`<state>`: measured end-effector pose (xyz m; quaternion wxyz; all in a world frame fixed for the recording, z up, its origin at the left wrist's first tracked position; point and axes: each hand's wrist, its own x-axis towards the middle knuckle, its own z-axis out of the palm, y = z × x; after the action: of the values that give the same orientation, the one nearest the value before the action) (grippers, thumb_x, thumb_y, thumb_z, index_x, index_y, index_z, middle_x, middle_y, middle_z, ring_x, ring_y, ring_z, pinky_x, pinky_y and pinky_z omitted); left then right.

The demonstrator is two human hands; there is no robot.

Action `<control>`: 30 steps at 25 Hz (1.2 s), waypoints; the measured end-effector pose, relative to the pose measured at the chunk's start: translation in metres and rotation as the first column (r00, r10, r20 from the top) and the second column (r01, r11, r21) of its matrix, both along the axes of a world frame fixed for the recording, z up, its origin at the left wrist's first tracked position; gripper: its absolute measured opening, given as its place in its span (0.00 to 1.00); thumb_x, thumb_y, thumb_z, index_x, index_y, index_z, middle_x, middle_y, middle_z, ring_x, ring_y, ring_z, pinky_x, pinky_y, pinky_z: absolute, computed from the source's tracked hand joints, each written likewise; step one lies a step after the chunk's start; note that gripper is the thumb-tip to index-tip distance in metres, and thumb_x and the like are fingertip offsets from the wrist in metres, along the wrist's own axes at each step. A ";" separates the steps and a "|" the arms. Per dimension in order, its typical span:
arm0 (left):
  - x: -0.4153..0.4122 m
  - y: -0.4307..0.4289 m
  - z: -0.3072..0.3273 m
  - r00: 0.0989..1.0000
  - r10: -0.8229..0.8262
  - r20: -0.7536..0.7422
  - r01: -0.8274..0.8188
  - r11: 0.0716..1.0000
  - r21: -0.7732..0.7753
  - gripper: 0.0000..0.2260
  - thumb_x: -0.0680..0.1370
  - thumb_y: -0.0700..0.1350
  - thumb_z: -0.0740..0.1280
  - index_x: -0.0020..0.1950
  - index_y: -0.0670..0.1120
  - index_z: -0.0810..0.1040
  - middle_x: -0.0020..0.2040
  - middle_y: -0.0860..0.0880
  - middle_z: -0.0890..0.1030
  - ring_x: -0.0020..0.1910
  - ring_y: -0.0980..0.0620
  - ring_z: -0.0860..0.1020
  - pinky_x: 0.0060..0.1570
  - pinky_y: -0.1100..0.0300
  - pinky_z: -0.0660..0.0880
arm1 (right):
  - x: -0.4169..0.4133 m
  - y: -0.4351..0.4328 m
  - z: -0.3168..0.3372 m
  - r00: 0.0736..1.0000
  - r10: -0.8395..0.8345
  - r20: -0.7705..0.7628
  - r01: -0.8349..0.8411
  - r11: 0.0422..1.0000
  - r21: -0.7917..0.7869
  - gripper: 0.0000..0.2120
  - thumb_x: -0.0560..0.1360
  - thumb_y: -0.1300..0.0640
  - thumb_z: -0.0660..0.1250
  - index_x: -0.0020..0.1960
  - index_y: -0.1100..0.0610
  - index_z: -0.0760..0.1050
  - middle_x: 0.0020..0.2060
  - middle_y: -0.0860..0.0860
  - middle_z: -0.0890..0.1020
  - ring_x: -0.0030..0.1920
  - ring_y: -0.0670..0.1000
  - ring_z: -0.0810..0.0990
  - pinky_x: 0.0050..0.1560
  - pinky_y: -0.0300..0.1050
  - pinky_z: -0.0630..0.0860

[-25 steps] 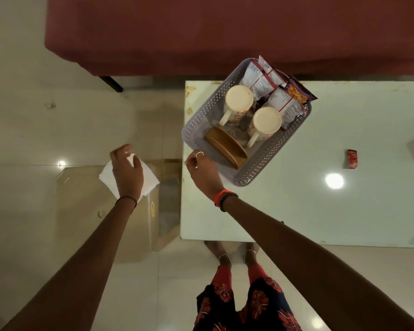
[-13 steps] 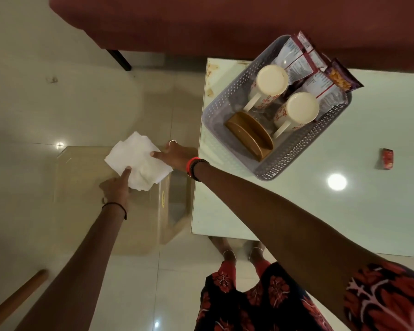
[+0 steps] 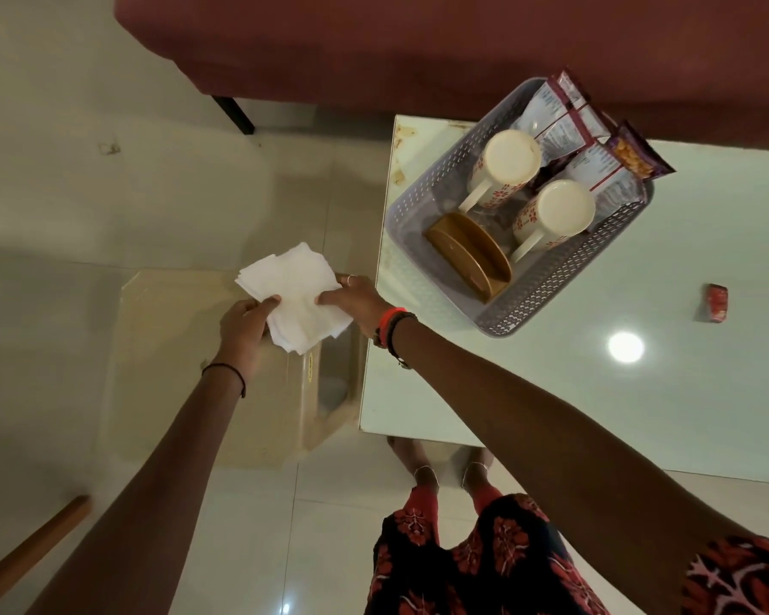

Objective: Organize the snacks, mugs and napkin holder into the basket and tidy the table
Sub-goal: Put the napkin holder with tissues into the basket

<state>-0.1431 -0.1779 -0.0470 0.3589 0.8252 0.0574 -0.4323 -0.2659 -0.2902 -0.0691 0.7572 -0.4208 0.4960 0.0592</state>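
Observation:
A stack of white napkins (image 3: 296,295) is held off the table's left edge, above a clear plastic stool. My left hand (image 3: 245,332) grips its near left side and my right hand (image 3: 358,301) grips its right side. The grey perforated basket (image 3: 418,206) stands at the table's far left corner. Inside it are two cream floral mugs (image 3: 505,166) (image 3: 553,213), a brown wooden napkin holder (image 3: 469,255) with nothing in it, and several snack packets (image 3: 564,124) leaning at the far end.
A small red wrapper (image 3: 716,302) lies on the pale green table (image 3: 596,383) right of the basket. A clear plastic stool (image 3: 187,370) stands left of the table. A maroon sofa (image 3: 418,46) runs behind. A wooden stick (image 3: 32,552) shows at bottom left.
My right hand left the basket's near rim and crossed left to join my left hand on the napkins. The view shifted, so the basket now sits further right.

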 end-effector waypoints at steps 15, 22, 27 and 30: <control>-0.135 -0.062 0.060 0.815 -0.269 -0.513 0.093 0.935 -0.343 0.22 0.73 0.52 0.70 0.66 0.49 0.74 0.59 0.48 0.82 0.57 0.49 0.81 0.45 0.54 0.81 | -0.175 -0.036 0.099 0.894 -0.390 0.220 0.361 0.919 0.161 0.19 0.76 0.66 0.63 0.66 0.60 0.69 0.62 0.59 0.77 0.60 0.59 0.77 0.52 0.51 0.80; -0.168 -0.099 0.085 0.840 -0.507 -0.194 0.384 0.807 -0.447 0.41 0.72 0.37 0.72 0.73 0.64 0.54 0.68 0.56 0.70 0.63 0.53 0.75 0.56 0.51 0.78 | -0.233 -0.044 0.104 0.848 -0.415 0.330 0.441 0.898 -0.004 0.44 0.74 0.73 0.62 0.77 0.43 0.45 0.68 0.51 0.69 0.65 0.57 0.74 0.61 0.62 0.74; -0.179 -0.126 0.098 0.466 -0.874 0.137 0.881 0.443 -0.169 0.31 0.70 0.42 0.74 0.70 0.54 0.68 0.69 0.50 0.71 0.67 0.48 0.70 0.62 0.55 0.72 | -0.263 -0.056 0.103 0.947 -0.277 0.162 0.309 0.923 -0.231 0.27 0.72 0.67 0.69 0.69 0.54 0.71 0.64 0.58 0.75 0.61 0.58 0.75 0.64 0.56 0.75; -0.186 -0.140 0.098 0.259 -0.930 0.261 0.956 0.285 0.067 0.25 0.70 0.43 0.74 0.66 0.47 0.72 0.64 0.46 0.75 0.62 0.47 0.72 0.58 0.56 0.70 | -0.275 -0.060 0.103 0.972 -0.230 0.041 0.229 0.908 -0.350 0.20 0.71 0.63 0.72 0.63 0.60 0.76 0.58 0.60 0.80 0.53 0.54 0.78 0.59 0.50 0.77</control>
<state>-0.3291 -0.3179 0.0514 0.0769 0.7230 -0.5137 -0.4555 -0.5405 -0.3501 0.0340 0.6708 -0.4884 0.5451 -0.1198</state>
